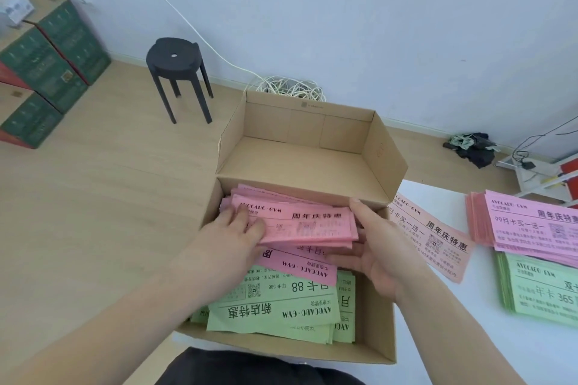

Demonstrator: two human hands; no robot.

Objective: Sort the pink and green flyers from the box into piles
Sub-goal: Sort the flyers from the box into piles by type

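A: Room status?
B: I'm seeing a pale wall, light wood floor. Black stool is standing by the wall, white cable lying coiled near it.
A: Left side?
B: Green cartons are sitting stacked there.

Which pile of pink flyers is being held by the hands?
The pink bundle inside the box, between left hand and right hand; the other pink pile lies untouched on the table.
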